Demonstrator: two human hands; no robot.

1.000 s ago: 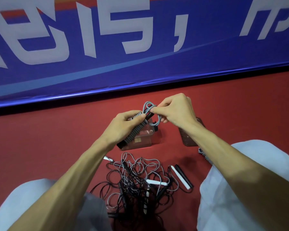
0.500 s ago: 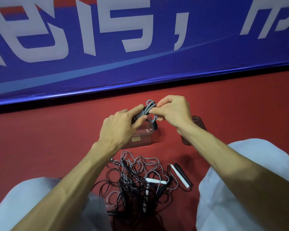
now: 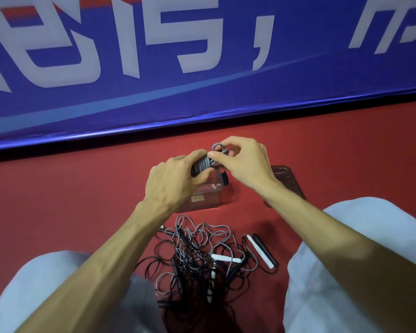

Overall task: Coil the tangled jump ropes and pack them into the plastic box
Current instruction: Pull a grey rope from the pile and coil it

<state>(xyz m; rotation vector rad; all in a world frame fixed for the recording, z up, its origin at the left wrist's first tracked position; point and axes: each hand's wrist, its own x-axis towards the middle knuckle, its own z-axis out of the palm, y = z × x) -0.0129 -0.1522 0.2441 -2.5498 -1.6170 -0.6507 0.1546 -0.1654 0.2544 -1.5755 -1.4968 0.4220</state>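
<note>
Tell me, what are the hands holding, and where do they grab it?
One grey jump rope. The left hand grips its wound-up coil; the right hand pinches the small loop at the coil's end.

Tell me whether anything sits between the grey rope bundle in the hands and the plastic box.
Nothing visible does. The left hand and right hand hold the grey rope bundle over the plastic box; the lid lies off to its right.
</note>
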